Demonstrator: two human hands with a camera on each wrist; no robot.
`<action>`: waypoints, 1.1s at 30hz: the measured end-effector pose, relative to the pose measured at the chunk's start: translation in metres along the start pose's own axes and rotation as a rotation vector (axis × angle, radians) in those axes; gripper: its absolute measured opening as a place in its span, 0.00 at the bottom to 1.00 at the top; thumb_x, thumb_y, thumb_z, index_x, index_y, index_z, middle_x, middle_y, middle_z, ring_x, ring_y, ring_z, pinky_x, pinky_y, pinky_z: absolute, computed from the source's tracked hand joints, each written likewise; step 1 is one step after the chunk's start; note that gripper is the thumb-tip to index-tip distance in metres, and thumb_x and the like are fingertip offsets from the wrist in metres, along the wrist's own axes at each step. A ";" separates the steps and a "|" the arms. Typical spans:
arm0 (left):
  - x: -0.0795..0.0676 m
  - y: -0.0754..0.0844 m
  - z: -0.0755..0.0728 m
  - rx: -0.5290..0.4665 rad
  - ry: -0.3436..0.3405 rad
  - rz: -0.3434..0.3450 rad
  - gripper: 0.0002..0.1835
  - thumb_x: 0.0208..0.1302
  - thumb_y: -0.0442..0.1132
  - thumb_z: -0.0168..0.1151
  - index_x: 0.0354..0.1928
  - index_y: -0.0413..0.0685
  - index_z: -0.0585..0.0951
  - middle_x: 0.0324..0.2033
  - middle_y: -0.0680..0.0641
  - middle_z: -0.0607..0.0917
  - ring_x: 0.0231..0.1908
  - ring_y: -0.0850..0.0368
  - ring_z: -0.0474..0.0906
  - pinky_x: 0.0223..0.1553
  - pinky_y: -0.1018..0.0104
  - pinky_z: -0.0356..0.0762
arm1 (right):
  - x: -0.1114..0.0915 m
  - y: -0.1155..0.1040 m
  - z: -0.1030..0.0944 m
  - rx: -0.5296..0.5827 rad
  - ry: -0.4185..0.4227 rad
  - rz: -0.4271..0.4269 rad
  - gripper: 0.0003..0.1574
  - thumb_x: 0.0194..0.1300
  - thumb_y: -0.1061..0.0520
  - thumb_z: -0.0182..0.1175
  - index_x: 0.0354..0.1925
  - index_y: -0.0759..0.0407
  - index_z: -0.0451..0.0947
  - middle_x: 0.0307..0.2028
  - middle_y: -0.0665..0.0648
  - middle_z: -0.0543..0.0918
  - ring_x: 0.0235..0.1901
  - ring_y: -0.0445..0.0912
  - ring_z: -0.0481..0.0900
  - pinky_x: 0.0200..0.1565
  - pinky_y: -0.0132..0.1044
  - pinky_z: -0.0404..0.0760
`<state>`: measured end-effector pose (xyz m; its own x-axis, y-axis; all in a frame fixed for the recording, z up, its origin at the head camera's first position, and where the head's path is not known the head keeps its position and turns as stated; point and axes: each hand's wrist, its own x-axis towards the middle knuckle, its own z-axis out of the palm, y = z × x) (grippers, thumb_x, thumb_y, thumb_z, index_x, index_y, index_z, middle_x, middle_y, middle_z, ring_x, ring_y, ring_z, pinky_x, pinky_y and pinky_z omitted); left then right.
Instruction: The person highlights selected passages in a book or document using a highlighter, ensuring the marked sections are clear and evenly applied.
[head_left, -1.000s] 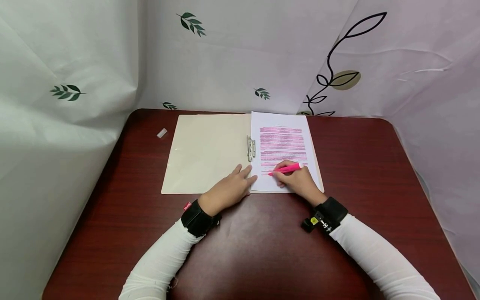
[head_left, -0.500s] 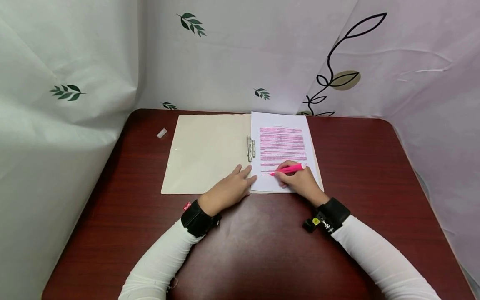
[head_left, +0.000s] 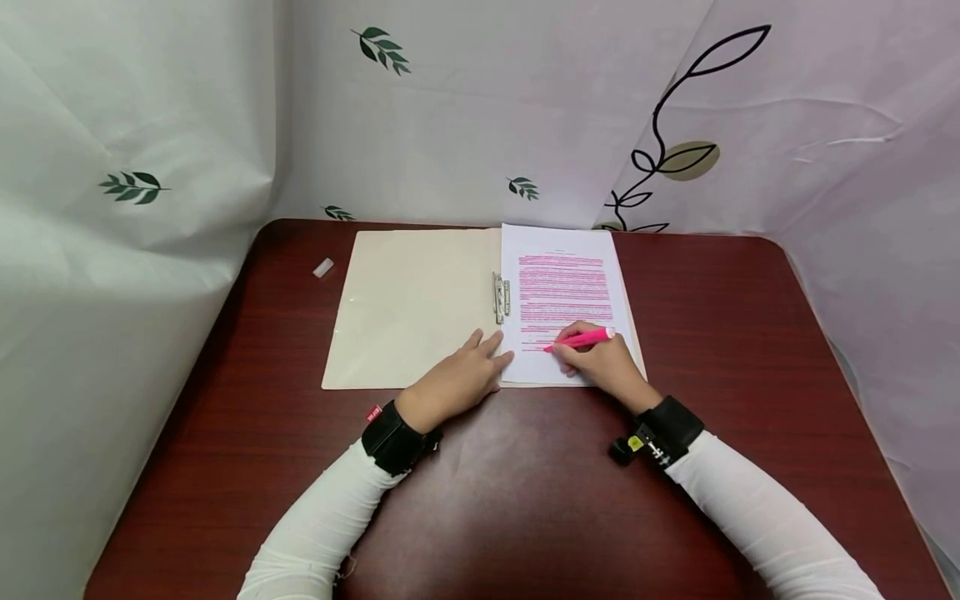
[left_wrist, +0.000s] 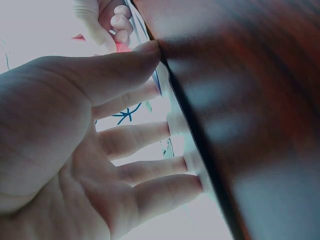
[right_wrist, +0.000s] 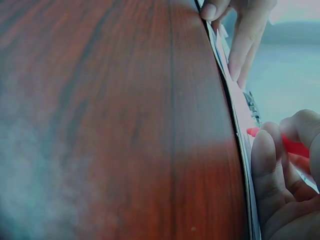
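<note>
My right hand point(head_left: 603, 362) pinches a pink highlighter point(head_left: 588, 337), its tip down on the lower part of a printed sheet point(head_left: 558, 237). Pink marks cover most of the text lines above the tip. The sheet lies on the right side of an opened cream file folder point(head_left: 420, 292) with a metal clip point(head_left: 501, 297) at its fold. With fingers spread, my left hand point(head_left: 453, 383) rests on the folder's lower edge and the sheet's lower left corner. In the right wrist view the highlighter point(right_wrist: 295, 146) sits between thumb and fingers. Part of the lower text is hidden under the right hand.
A small white block point(head_left: 323, 267) lies on the dark wooden table point(head_left: 750, 375), left of the folder. Behind the table hangs a pale curtain point(head_left: 465, 108) with leaf prints. Each wrist wears a black strap point(head_left: 397, 437).
My right hand has slid slightly to the right with the highlighter, its tip moving along a lower text line. My left hand has stayed in place.
</note>
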<state>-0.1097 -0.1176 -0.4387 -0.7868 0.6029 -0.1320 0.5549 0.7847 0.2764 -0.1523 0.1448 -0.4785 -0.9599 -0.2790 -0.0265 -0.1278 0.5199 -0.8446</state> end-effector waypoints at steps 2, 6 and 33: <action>0.000 0.000 0.000 0.000 0.002 0.001 0.26 0.75 0.40 0.62 0.72 0.42 0.75 0.75 0.32 0.67 0.71 0.25 0.65 0.64 0.42 0.76 | -0.001 0.000 -0.001 0.008 0.002 0.006 0.06 0.66 0.53 0.71 0.36 0.54 0.84 0.19 0.52 0.84 0.21 0.41 0.82 0.25 0.29 0.75; 0.000 -0.001 0.000 0.008 0.010 0.002 0.26 0.75 0.40 0.62 0.71 0.42 0.75 0.74 0.32 0.67 0.71 0.25 0.66 0.63 0.42 0.78 | 0.000 -0.001 -0.001 0.022 -0.004 0.003 0.07 0.66 0.53 0.71 0.37 0.55 0.84 0.20 0.52 0.84 0.21 0.41 0.82 0.26 0.29 0.76; -0.002 -0.007 -0.002 0.037 0.045 0.069 0.22 0.69 0.36 0.67 0.64 0.43 0.81 0.69 0.32 0.74 0.66 0.25 0.72 0.67 0.44 0.74 | 0.019 0.014 -0.112 0.905 0.303 -0.022 0.08 0.70 0.61 0.66 0.44 0.65 0.82 0.27 0.56 0.87 0.22 0.42 0.84 0.29 0.30 0.86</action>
<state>-0.1127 -0.1246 -0.4388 -0.7573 0.6492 -0.0710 0.6171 0.7469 0.2477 -0.2007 0.2370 -0.4306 -0.9996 0.0053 0.0266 -0.0268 -0.3407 -0.9398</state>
